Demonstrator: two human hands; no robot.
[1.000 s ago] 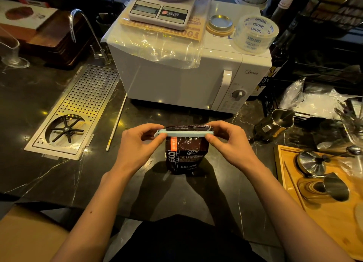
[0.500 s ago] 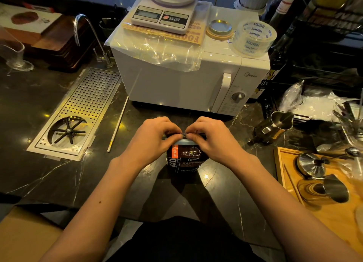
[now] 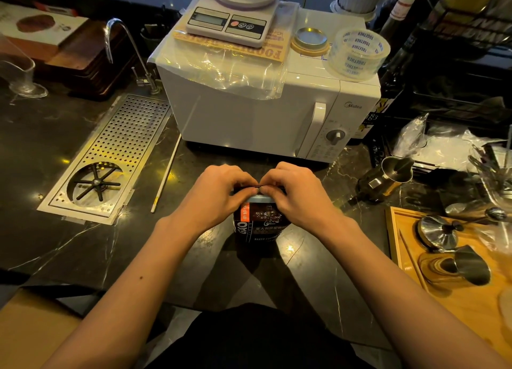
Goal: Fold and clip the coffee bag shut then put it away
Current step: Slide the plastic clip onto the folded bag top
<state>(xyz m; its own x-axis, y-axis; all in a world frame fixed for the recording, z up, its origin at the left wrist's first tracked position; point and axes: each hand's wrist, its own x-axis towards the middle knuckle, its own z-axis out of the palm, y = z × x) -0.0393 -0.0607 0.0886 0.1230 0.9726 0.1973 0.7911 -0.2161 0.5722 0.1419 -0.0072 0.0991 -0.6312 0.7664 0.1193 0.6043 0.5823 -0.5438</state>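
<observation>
A dark brown coffee bag (image 3: pixel 260 224) with an orange label stands upright on the black marble counter (image 3: pixel 83 247), straight in front of me. A pale blue clip (image 3: pixel 260 199) lies across its folded top; only a short middle stretch shows between my fingers. My left hand (image 3: pixel 219 194) pinches the bag's top from the left. My right hand (image 3: pixel 296 194) pinches it from the right. The fingertips of both hands meet over the fold and hide most of the clip and the bag's top edge.
A white microwave (image 3: pixel 266 111) with a scale (image 3: pixel 232 19) and tape roll (image 3: pixel 358 54) on it stands just behind the bag. A perforated steel drain tray (image 3: pixel 108 158) lies at left. A steel pitcher (image 3: pixel 388 177) and a wooden tray (image 3: pixel 399 258) with steel tools are at right.
My hands slid inward from the clip's two ends to meet at the middle of the bag's top, pressing the top down. The bag now looks shorter and rounder.
</observation>
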